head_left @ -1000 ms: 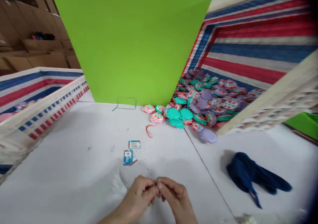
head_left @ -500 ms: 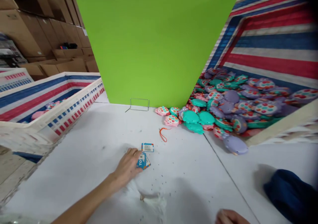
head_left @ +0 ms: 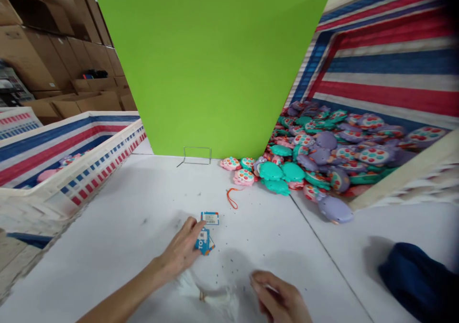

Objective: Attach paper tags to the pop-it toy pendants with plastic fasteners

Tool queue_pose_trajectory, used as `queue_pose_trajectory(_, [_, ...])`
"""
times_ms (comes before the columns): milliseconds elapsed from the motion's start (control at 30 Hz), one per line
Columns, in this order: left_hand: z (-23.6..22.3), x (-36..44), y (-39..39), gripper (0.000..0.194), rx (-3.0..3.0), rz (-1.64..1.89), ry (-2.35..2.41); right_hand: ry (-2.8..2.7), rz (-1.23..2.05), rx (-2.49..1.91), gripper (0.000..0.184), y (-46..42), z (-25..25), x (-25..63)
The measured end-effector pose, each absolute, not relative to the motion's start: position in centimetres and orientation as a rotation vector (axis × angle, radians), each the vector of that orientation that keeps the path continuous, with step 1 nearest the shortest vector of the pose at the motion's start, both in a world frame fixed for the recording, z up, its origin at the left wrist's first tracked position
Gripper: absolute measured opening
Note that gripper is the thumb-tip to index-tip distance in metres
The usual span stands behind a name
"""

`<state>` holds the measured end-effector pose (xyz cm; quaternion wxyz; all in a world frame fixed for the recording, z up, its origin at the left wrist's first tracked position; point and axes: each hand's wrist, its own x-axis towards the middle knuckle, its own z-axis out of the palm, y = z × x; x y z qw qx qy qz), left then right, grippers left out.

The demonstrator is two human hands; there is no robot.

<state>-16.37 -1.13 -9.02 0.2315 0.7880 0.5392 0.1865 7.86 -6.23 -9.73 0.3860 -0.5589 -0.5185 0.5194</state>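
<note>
My left hand [head_left: 181, 249] rests on the white tabletop, its thumb and forefinger bent round the left side of some small blue printed cards [head_left: 203, 241]. These cards overlap, one askew under the other. Just beyond the fingertips lies another card with a barcode [head_left: 210, 219]. My right hand [head_left: 278, 296] is above the table at the lower middle, fingers curled and pinched together; what they hold, if anything, does not show. Between my hands and nearer to me is a blurred, whitish wispy bundle [head_left: 215, 300] with a small brown tie.
An orange cord loop [head_left: 232, 199] lies farther back. Turtle-like dotted toys [head_left: 272, 171] spill from a striped-lined crate [head_left: 380, 196] on the right. A green panel [head_left: 211, 74] stands behind a wire frame [head_left: 197, 163]. Dark blue cloth [head_left: 412, 275] lies right; another crate [head_left: 103, 165] stands left.
My right hand has come up from the bottom edge towards the middle, its fingers pinched. My left hand stays at the cards with only a slight shift. The view has turned a little.
</note>
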Motion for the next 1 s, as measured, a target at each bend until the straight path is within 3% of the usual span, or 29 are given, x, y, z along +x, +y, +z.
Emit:
queue_pose_trajectory(167, [-9.5, -16.0, -1.9, 0.074, 2.157, 0.588, 1.376, -1.465, 1.383, -1.214, 0.017, -1.4, -9.3, 1.6])
queue_pose_trajectory(300, [-8.4, -15.5, -2.2, 0.072, 2.060, 0.691, 1.402, -1.399, 1.431, -1.166, 0.019, 0.3, -9.6, -0.7])
queue_pose_trajectory(367, [-7.5, -15.0, -2.4, 0.061, 1.814, 0.780, 1.486, -1.335, 1.425, -1.152, 0.022, 0.3, -9.8, -0.6])
queue_pose_trajectory(467, [-6.6, -13.9, -2.5, 0.022, 1.467, 0.764, 1.445, -1.281, 1.413, -1.131, 0.027, -0.4, -9.8, 0.3])
queue_pose_trajectory(500, [-6.4, -13.5, -2.6, 0.018, 1.413, 0.750, 1.404, -1.277, 1.406, -1.131, 0.028, -0.7, -9.7, 0.6])
queue_pose_trajectory(633, [-6.0, -12.1, -2.8, 0.024, 1.350, 0.807, 1.389, -1.282, 1.322, -1.193, 0.027, -1.8, -8.6, 2.3])
queue_pose_trajectory(833, [-4.4, -11.0, -3.8, 0.019, 1.457, 0.830, 1.395, -1.491, 0.949, -1.304, 0.019, -3.8, -6.0, 3.9])
queue_pose_trajectory(1000, [-3.3, -10.4, -4.5, 0.016, 1.545, 0.812, 1.361, -1.565, 0.861, -1.333, 0.019, -4.9, -4.8, 3.6])
